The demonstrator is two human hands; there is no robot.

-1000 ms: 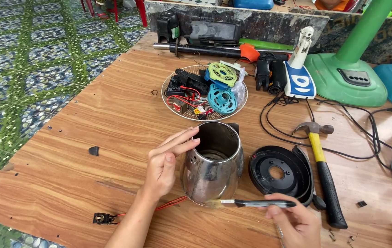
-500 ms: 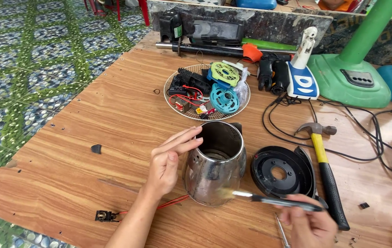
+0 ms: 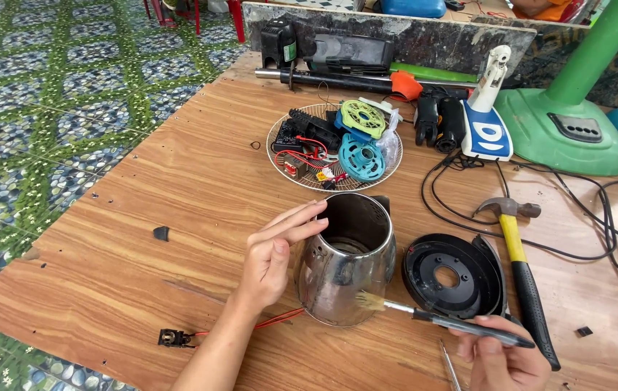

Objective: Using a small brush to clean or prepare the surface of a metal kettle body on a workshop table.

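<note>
Kettle shell (image 3: 346, 261) steadied by flat, ungripping left hand (image 3: 274, 253); right hand (image 3: 501, 355) grips brush (image 3: 439, 322); bare table (image 3: 142, 217) leftward.

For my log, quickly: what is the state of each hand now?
Left hand: open, fingers resting against the steel kettle body.
Right hand: closed, holding a small brush.

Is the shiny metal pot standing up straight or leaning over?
Leaning. The metal kettle body tilts toward the left hand steadying it, its open mouth facing the camera.
</note>
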